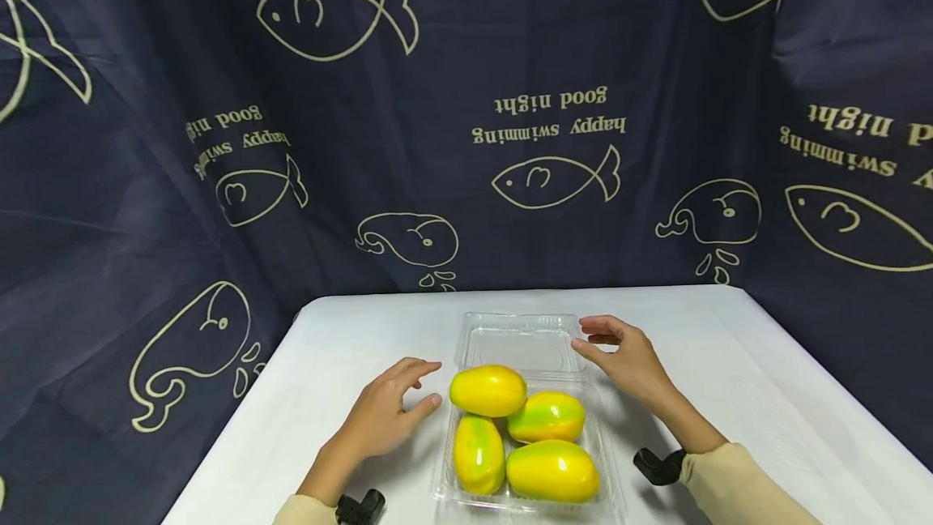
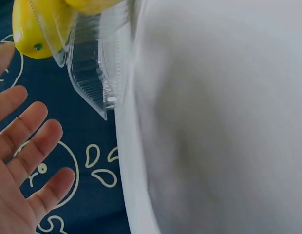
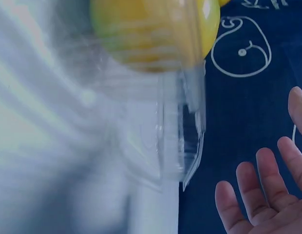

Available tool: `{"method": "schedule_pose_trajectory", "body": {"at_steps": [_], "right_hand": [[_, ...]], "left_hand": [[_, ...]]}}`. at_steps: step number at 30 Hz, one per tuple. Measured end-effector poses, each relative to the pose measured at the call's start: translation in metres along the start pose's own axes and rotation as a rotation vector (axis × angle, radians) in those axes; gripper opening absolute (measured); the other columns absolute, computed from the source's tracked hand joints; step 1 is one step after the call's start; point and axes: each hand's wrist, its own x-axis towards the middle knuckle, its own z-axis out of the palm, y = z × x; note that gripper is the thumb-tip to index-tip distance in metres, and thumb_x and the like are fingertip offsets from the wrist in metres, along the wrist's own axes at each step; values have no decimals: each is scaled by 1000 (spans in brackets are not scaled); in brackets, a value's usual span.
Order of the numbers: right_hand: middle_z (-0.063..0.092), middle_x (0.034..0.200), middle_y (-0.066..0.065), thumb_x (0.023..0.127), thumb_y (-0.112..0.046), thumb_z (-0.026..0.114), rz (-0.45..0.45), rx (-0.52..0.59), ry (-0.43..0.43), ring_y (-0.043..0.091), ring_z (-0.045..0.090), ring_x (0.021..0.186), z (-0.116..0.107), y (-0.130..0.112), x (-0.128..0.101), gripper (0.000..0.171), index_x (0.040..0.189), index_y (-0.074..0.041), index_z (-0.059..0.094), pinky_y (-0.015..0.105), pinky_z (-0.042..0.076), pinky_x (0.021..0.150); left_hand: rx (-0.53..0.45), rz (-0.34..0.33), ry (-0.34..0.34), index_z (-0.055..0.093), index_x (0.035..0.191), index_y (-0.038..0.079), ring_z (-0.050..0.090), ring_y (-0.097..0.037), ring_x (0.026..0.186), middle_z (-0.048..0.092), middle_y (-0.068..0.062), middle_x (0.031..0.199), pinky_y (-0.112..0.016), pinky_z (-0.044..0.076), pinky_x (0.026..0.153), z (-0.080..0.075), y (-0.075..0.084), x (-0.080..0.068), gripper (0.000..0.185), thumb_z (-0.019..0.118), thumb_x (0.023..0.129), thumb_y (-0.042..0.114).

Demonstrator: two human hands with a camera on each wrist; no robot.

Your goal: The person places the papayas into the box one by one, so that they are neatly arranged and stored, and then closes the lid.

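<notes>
Clear plastic container [image 1: 521, 428], 4 mangoes, long axis running away from person

A white desk [image 1: 729, 363] stands before a dark navy curtain [image 1: 466, 63] — printed with cream outlines of fish and whales and upside-down lettering — hung behind and on both sides.

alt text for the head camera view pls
Four yellow-green mangoes sit in a clear plastic clamshell box on a white table, its lid lying open behind. The left hand and right hand hover open either side; a fish-print curtain hangs behind.
</notes>
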Motion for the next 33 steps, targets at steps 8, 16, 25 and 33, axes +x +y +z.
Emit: {"method": "schedule_pose_trajectory", "body": {"at_steps": [8, 16, 25, 33], "right_hand": [[66, 128, 10, 90, -38, 75, -40, 48, 20, 29, 64, 113, -3, 12, 13, 48, 130, -14, 64, 20, 53, 82], [62, 134, 8, 89, -39, 76, -35, 29, 16, 30, 60, 119, 3, 31, 17, 54, 137, -20, 59, 34, 53, 89], [56, 141, 13, 88, -38, 77, -16, 38, -24, 37, 57, 125, 14, 50, 17, 59, 139, -18, 58, 34, 58, 83], [52, 142, 20, 88, -33, 78, 12, 2, -66, 40, 61, 122, 21, 56, 18, 63, 143, -13, 55, 40, 59, 87]], "left_hand": [[-41, -75, 4, 63, 134, 30, 63, -9, 100, 66, 11, 126, -26, 50, 75, 11, -19, 41, 41, 67, 95, 41], [-115, -108, 9, 63, 135, 28, 63, -12, 100, 66, 5, 127, -31, 50, 80, 24, -39, 74, 41, 66, 96, 40], [-171, -139, -89, 55, 144, 26, 61, -14, 108, 55, 6, 141, -37, 52, 87, 37, -41, 87, 59, 61, 94, 57], [-206, -151, -149, 51, 147, 19, 60, -17, 104, 56, -7, 141, -40, 50, 91, 43, -48, 85, 62, 57, 97, 56]]}}
